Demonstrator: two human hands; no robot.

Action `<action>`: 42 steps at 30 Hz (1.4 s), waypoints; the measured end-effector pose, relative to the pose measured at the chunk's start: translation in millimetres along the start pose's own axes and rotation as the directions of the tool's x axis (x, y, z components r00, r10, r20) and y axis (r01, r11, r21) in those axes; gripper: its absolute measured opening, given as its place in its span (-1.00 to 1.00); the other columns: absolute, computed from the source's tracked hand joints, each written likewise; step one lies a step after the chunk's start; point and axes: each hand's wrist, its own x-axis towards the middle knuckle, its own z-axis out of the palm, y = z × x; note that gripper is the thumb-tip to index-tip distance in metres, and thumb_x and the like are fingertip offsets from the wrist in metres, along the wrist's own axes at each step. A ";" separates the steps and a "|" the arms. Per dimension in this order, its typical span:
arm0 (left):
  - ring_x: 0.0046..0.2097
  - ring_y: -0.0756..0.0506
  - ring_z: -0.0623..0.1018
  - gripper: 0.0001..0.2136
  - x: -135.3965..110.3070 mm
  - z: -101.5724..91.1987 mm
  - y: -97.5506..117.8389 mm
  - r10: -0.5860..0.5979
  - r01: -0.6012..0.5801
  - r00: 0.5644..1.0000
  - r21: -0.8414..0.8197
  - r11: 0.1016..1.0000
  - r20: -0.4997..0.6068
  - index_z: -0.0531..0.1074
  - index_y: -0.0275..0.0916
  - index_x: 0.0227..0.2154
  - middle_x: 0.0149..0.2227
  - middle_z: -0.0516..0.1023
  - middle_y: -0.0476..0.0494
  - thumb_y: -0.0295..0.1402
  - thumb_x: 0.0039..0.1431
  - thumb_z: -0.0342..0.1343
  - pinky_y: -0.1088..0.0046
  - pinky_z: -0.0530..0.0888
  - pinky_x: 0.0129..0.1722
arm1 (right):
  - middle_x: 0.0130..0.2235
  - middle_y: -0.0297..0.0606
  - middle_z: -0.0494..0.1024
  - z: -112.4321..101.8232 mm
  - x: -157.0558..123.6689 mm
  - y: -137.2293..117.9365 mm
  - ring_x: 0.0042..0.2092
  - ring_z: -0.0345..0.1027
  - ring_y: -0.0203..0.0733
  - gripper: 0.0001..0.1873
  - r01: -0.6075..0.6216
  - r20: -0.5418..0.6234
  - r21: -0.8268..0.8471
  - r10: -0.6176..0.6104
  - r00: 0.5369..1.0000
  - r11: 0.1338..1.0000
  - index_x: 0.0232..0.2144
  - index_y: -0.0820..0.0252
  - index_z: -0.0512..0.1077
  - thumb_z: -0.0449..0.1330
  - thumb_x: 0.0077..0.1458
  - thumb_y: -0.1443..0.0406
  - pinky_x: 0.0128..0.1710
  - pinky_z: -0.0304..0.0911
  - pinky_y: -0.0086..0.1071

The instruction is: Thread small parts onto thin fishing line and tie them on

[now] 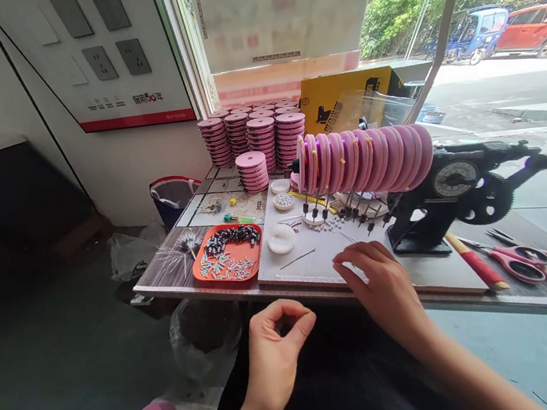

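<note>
Apparently a small workshop, geared machine (433, 194), stacked pink spools (264, 146), parts tray (255, 256)

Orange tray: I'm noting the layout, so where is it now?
In the head view, the orange tray sits left of centre near the table's front edge, between the wiry bundle at left and the white board at right.

Reads "保用50年" on the wall poster (112, 88).
Looks like "2022" on the tabletop sheet (249, 211); too blurred to read on the yellow box (338, 105).
</note>
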 end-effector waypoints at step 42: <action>-0.45 -0.03 0.29 -0.75 -10.0 -2.4 7.4 0.053 -0.087 0.985 0.205 0.975 0.164 0.32 -0.23 -0.55 -0.53 0.30 0.00 -0.23 0.17 -0.04 0.51 0.27 -0.43 | -0.48 -0.29 0.45 8.3 -35.2 -48.3 -0.41 0.31 -0.20 -0.84 -0.037 0.009 0.405 0.036 0.999 0.914 -0.45 0.14 0.38 0.05 0.13 0.40 -0.46 0.28 -0.39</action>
